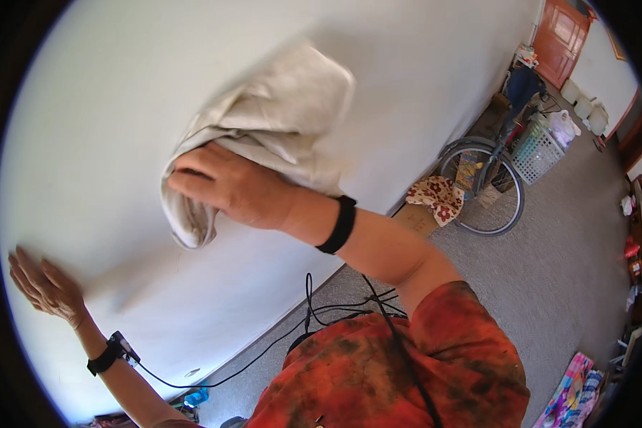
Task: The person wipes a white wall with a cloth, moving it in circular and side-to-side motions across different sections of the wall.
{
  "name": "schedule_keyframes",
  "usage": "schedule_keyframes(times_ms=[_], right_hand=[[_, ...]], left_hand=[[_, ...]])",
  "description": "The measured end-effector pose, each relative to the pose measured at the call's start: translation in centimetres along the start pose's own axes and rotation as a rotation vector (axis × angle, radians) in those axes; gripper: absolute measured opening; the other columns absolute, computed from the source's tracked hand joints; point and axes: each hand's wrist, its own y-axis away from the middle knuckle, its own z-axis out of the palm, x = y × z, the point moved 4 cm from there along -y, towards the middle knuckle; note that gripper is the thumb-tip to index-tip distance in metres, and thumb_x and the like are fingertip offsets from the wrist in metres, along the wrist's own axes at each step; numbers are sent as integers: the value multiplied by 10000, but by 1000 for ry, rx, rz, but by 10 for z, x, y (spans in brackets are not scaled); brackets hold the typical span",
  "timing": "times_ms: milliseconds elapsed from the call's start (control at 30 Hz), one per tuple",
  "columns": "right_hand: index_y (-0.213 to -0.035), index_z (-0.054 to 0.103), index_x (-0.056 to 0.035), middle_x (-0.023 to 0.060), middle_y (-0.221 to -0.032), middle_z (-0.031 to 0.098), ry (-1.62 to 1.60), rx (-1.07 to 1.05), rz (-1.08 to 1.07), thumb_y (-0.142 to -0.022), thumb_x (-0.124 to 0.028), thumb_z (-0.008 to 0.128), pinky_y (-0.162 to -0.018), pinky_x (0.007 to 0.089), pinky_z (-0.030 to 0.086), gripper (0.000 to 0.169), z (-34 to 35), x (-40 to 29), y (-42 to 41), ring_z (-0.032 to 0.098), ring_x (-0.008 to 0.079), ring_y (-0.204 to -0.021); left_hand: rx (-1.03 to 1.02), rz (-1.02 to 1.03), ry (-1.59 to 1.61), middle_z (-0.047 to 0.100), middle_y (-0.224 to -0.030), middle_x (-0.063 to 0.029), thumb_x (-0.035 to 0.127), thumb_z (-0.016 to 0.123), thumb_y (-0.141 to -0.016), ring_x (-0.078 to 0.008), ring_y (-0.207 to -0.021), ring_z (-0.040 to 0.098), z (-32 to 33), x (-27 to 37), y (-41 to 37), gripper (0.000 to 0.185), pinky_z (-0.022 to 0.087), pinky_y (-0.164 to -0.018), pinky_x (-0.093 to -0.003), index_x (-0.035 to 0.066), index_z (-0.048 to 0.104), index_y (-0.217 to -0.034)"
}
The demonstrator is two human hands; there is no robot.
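Note:
My right hand [230,182] grips a cream-coloured cloth [294,101] against the white wall [117,107]. The cloth is bunched under my fingers, and its far end spreads up and to the right, a little blurred. Lower down at the far left, my left hand [48,286] is laid on the same wall with its fingers apart, holding nothing. A black strap circles each wrist, and the left one carries a small device [124,348] with a cable.
Black cables [321,307] hang between my body and the wall. Along the wall's foot stand a cardboard box [414,218], a flower-patterned cloth [437,199] and a bicycle [489,184] with a plastic basket [537,150]. Colourful fabric [567,393] lies at lower right. A reddish door [562,40] is far off.

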Motion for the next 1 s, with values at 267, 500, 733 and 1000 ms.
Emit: schedule_keyframes(times_ms=[267, 500, 733, 1000], right_hand=[[-1203, 515, -25, 154, -1152, 530, 446, 214, 243, -750, 51, 559, -959, 417, 425, 461, -111, 108, 32, 508, 356, -1086], [-1184, 497, 10, 182, -1142, 520, 210, 527, 847, -795, 17, 567, -964, 403, 409, 395, -121, 153, 162, 521, 347, -1065], [-1106, 630, -112, 112, -1057, 557, 154, -108, 360, -677, 44, 630, -859, 397, 457, 457, -9, 32, 138, 543, 316, -980], [-1145, 601, -101, 138, -1116, 557, 331, 31, 369, -634, 88, 637, -933, 415, 435, 545, -64, 65, 67, 511, 347, -1078]], left_hand=[[-38, -50, 4, 549, -1344, -101, 396, 416, -991, -293, -1270, 487, -2, -4, 8, 433, 403, -1065, -456, 149, 555, -1318], [-56, -74, -7, 553, -1342, -103, 424, 416, -984, -294, -1272, 485, 0, -11, 16, 447, 400, -1057, -476, 158, 562, -1312], [40, -31, 79, 542, -1351, -103, 407, 421, -983, -311, -1286, 466, -7, 20, -10, 447, 395, -1067, -466, 144, 555, -1317], [56, -40, 104, 536, -1357, -83, 415, 427, -981, -293, -1294, 454, -10, 20, -11, 444, 383, -1082, -441, 155, 553, -1319]])
